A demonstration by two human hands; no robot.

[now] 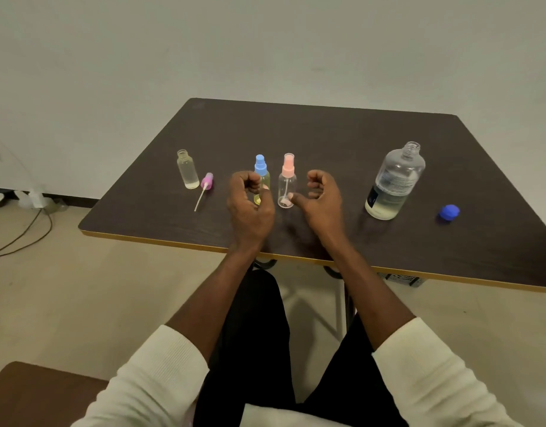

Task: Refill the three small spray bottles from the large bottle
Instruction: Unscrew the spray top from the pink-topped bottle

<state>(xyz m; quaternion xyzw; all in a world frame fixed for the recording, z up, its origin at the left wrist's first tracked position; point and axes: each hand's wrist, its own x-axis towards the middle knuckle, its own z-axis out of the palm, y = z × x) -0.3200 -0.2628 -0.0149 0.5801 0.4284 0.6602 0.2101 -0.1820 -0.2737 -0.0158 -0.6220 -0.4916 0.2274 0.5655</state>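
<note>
Dark wood counter [327,143] against a pale wall: the large bottle [395,183] stands upright, uncapped, at the right. Three small spray bottles stand upright; the left hand [250,201] grips the blue-topped bottle [261,177], while the right hand [319,195] hovers loosely curled, holding nothing, beside the pink-topped bottle [287,183].

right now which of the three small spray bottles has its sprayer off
The leftmost small bottle: its neck is open, and its purple spray head lies on the table beside it. The blue-capped bottle and pink-capped bottle keep their sprayers on.

Only illegible fine print on the large bottle's [394,180] label.
</note>
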